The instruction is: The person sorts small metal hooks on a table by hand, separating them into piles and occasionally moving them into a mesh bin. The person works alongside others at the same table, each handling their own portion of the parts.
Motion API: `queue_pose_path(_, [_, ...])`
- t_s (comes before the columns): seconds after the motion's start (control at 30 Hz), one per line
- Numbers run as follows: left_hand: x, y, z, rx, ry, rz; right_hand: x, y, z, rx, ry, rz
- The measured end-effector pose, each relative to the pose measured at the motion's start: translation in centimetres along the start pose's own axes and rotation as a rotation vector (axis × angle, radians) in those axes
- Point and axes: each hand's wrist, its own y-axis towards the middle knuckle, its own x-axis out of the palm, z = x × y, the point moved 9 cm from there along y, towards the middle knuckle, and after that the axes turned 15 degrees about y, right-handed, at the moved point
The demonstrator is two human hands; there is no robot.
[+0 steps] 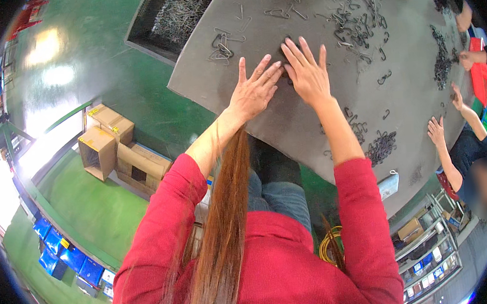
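Head view: the person's left hand (pixel 254 92) and right hand (pixel 307 74) lie palm-down, side by side at centre frame on the grey table (pixel 286 121). Fingers of both spread flat, tips toward 12 o'clock; nothing pinched. Left fingertips nearly touch the right hand's edge. A dark piece shows between and under the hands, too hidden to identify. Loose pile of bent wire hooks (pixel 222 46) at 10 o'clock from the left hand, near but apart. Bigger scatter of dark hooks (pixel 356 25) at 1 o'clock from the right hand. Small heap of hooks (pixel 381 147) at 5 o'clock, near the table edge. Bin of metal parts (pixel 180 12) off the table at 11 o'clock. Cardboard boxes (pixel 113 150) on green floor at 9 o'clock. Co-worker's hand (pixel 436 131) flat on the table at 3 o'clock.
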Motion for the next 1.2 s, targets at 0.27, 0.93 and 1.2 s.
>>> queue_pose_path(0.27, [-3.7,-1.5,-15.5,-0.798,-0.105,0.415,-1.4,-5.7,5.0,0.163,-0.029,0.103])
queue_pose_path(0.93, [-1.5,-2.2,-18.0,-0.948,-0.153,0.346,5.6,8.1,-8.8,0.268,0.291,0.078])
queue_pose_path(1.2, [-2.3,-2.6,-18.1,-0.944,-0.243,0.393,6.1,9.0,-9.1,0.38,0.384,-0.038])
